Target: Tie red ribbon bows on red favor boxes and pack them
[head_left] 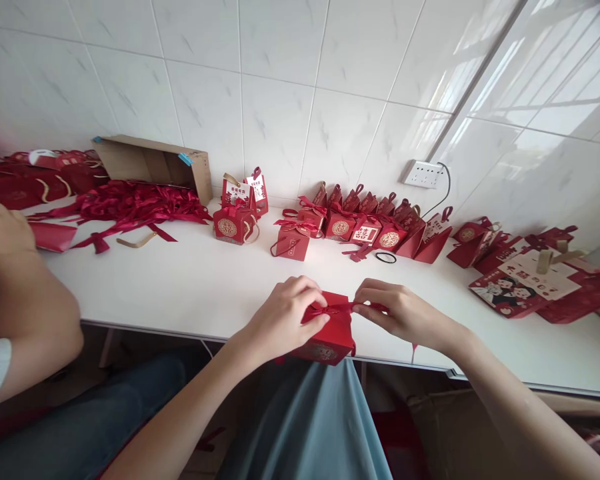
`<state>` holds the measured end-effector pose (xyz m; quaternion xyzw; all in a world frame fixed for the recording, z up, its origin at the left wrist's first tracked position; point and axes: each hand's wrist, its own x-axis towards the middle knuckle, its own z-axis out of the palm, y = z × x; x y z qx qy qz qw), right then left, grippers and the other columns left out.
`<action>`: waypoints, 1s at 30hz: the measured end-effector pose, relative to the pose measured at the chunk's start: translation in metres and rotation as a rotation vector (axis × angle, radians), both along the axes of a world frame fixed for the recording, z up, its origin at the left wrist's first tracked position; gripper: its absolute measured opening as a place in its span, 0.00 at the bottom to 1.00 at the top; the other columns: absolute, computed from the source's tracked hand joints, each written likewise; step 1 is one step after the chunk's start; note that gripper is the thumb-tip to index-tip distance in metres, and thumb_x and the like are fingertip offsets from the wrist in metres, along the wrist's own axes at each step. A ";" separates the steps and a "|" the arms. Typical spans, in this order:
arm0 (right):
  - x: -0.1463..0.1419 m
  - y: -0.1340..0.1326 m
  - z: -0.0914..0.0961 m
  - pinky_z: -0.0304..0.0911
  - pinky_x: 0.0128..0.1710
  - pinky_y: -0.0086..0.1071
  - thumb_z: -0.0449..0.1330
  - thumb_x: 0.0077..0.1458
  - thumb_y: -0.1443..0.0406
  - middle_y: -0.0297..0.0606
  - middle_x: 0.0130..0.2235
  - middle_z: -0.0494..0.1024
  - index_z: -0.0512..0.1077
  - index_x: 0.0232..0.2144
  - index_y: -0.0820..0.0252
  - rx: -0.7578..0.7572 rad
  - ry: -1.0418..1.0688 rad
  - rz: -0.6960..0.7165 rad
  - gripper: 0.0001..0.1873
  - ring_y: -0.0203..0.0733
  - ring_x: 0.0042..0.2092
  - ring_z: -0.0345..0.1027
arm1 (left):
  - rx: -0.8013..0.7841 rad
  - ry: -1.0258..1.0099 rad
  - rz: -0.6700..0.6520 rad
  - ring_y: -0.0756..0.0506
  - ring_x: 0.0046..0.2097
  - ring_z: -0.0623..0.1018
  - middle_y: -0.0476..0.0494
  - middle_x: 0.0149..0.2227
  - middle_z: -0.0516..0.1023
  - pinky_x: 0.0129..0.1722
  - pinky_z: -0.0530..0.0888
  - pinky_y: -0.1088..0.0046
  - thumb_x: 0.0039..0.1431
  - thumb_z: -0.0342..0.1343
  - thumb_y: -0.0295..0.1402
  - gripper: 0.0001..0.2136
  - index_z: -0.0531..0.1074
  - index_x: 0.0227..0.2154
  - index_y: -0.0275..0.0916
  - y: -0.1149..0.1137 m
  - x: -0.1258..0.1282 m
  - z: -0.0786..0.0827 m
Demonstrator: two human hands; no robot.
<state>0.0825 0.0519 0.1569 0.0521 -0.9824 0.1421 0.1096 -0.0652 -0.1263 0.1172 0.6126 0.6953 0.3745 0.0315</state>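
A red gift box (325, 347) with a round emblem on its front sits at the table's front edge, right before me. Across its top runs a red ribbon (333, 309) with a knot or bow near the middle. My left hand (300, 313) is closed at the left of the box top, its fingers and thumb pinching the ribbon there. On the other side, my right hand (393, 308) pinches the ribbon's right end and holds it out past the box edge. Part of the box's left side is hidden behind my left hand.
Finished-looking red boxes (340, 227) stand along the wall, with a black ring (385, 257) before them. Left are a ribbon pile (140, 207) and an open cardboard box (155, 160). Red gift bags (517, 287) lie right. A co-worker's arm (30, 300) reaches in at far left.
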 end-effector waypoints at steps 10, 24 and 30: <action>-0.021 -0.004 -0.019 0.63 0.33 0.32 0.51 0.60 0.61 0.38 0.33 0.74 0.70 0.36 0.58 -0.389 0.071 -0.124 0.09 0.39 0.33 0.67 | -0.029 -0.333 0.000 0.48 0.34 0.74 0.50 0.31 0.76 0.38 0.69 0.71 0.57 0.53 0.37 0.07 0.68 0.28 0.40 0.024 0.005 0.000; -0.035 -0.004 -0.040 0.61 0.26 0.29 0.54 0.56 0.58 0.35 0.28 0.73 0.71 0.29 0.60 -0.600 0.118 -0.260 0.12 0.37 0.28 0.65 | -0.034 -0.618 -0.004 0.49 0.34 0.72 0.51 0.29 0.71 0.34 0.67 0.74 0.58 0.50 0.41 0.11 0.66 0.27 0.39 0.023 0.001 -0.006; -0.021 -0.003 -0.026 0.61 0.28 0.28 0.54 0.57 0.58 0.35 0.28 0.75 0.72 0.29 0.60 -0.570 0.154 -0.324 0.13 0.37 0.30 0.66 | 0.033 -0.311 0.071 0.46 0.42 0.73 0.47 0.38 0.72 0.44 0.70 0.69 0.54 0.55 0.33 0.07 0.66 0.35 0.40 0.011 0.006 -0.011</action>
